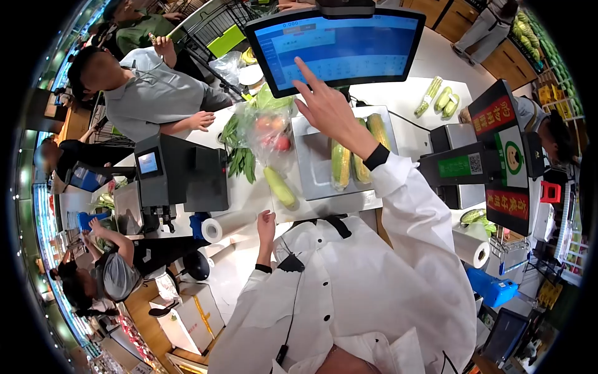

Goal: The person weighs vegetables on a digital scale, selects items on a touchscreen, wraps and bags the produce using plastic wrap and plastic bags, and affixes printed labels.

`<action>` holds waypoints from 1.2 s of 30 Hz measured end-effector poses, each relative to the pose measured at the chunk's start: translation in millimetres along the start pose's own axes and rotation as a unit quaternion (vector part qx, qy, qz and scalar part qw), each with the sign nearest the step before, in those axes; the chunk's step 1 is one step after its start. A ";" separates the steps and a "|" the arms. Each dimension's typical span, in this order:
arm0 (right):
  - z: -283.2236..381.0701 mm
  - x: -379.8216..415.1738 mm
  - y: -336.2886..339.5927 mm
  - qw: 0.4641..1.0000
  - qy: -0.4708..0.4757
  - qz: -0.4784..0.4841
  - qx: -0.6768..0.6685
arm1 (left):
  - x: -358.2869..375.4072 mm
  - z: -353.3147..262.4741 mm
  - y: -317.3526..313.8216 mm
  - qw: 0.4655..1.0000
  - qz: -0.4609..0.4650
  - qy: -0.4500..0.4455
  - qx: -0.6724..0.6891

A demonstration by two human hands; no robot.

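Observation:
My right hand (333, 112) reaches up over the scale tray, its index finger stretched to the blue touchscreen (336, 53) and the other fingers spread. Below that arm, on the metal scale tray (314, 177), lie several ears of corn (341, 163), some partly covered by my wrist and sleeve. My left hand (266, 227) hangs low at the counter's near edge, fingers loosely bent, holding nothing I can see. Close to it are a roll of clear plastic bags (218, 228) and a pale green gourd (280, 187) on the counter.
Left of the tray sit bagged tomatoes (281, 143) and leafy greens (240, 146). A black label printer (180, 171) stands at the left, a sign stand (507, 156) at the right. Packed green vegetables (443, 101) lie at the back right. A person (152, 93) stands across the counter.

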State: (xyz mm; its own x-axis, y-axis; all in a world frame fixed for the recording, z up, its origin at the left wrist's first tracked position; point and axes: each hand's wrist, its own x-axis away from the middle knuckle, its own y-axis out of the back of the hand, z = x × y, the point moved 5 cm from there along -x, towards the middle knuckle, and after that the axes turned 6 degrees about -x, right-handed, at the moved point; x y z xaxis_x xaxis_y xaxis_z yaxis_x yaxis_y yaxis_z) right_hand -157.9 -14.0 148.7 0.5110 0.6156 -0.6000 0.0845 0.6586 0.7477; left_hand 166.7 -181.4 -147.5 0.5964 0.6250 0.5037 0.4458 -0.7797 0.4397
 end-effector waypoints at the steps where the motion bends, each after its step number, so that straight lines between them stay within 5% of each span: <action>1: -1.9 -4.5 -2.1 1.000 0.009 -0.008 0.011 | -0.5 0.4 -0.7 1.000 -0.006 -0.004 0.008; 11: -14.7 -21.4 -12.9 0.998 -0.016 -0.034 0.043 | 18.1 7.0 0.6 0.998 -0.023 0.030 0.054; 14: 7.3 4.5 13.3 0.993 0.014 -0.109 -0.046 | 18.2 4.3 -0.3 0.998 -0.019 0.030 0.057; 17: -2.9 51.0 15.4 0.982 -0.122 -0.065 -0.125 | 12.5 -2.7 -5.2 0.999 0.003 0.014 0.044; 22: -42.7 106.6 32.2 0.976 -0.193 -0.056 -0.087 | -1.7 -20.1 -13.6 0.999 0.035 0.008 0.030; 36: -72.2 54.2 26.0 0.994 -0.082 -0.072 0.023 | 6.7 -37.7 -16.1 0.997 0.063 0.012 0.045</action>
State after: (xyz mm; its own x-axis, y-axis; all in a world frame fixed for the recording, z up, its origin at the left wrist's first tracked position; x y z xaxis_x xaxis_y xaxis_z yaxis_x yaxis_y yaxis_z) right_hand -189.8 67.7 115.0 0.6226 0.4359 -0.6499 0.2039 0.7114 0.6725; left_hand 138.4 -163.3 -123.1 0.6360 0.5210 0.5693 0.4269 -0.8521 0.3028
